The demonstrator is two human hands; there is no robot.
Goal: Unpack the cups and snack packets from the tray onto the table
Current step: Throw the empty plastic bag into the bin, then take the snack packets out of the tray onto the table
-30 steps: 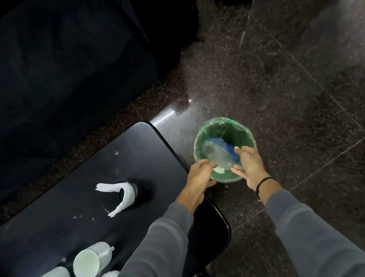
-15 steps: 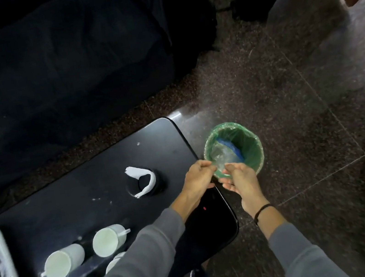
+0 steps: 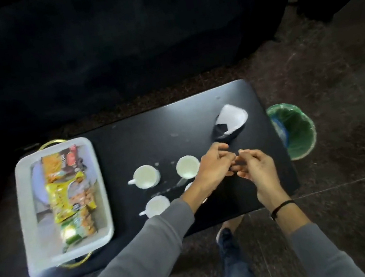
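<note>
White cups: four on the black table (image 3: 142,133), in a two-by-two cluster at frame centre. Upper-left cup (image 3: 145,176) and lower-left cup (image 3: 156,206) show plainly, upper-right cup (image 3: 187,166) sits just beside the left hand, and the fourth cup (image 3: 189,186) is mostly hidden under that wrist.
Cup direction: all four stand upright, mouths up; the handles of the two left cups point toward frame left. The other two handles I cannot make out.
Tray: one white tray (image 3: 27,212) at the left of the frame, resting on the table, long axis running top to bottom of the frame, gold handles at its top and bottom ends.
Snack packets: a heap of snack packets (image 3: 69,196) lies in the tray, stacked along that same axis. Orange, brown-red, yellow and green wrappers overlap, blurred, so an exact count is beyond me.
Left hand: left hand (image 3: 215,169) reaches in from lower centre, grey sleeve, fingers curled toward the right hand.
Right hand: right hand (image 3: 256,169) comes up from lower right, black band on the wrist, fingers bent inward.
Grip: fingertips of both hands meet over the table right of the cups; whether they pinch anything I cannot tell.
Other things: one black-and-white crumpled piece (image 3: 230,124) near the table's upper-right corner; one green-lined bin (image 3: 296,129) on the floor just beside the table's right edge.
</note>
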